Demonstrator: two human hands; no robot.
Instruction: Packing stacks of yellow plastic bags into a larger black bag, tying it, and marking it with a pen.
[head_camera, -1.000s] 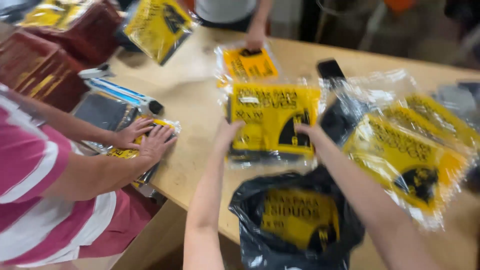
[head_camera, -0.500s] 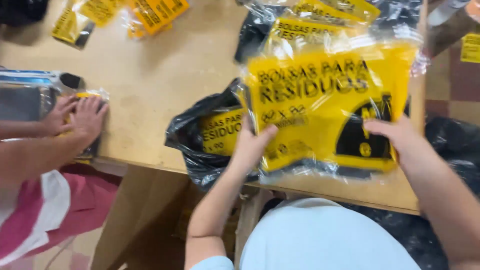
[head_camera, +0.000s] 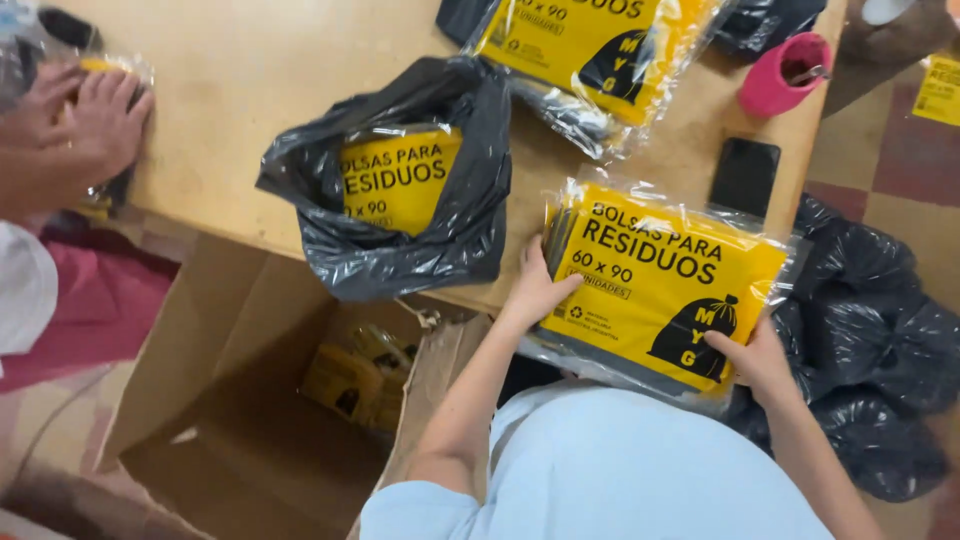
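**Both hands on a yellow packet at the worktop edge**

The left hand (head_camera: 535, 290) and right hand (head_camera: 755, 358) each closed a grip on the flat clear-plastic packet with a yellow printed card (head_camera: 655, 275), which lay on the wooden worktop (head_camera: 250, 70) at its near edge. Just left sat a black plastic bag holding a similar packet (head_camera: 400, 180). Below stood an open cardboard box (head_camera: 240, 400), apparently holding more packets. Another person's hands (head_camera: 85, 115) pressed a packet far left.
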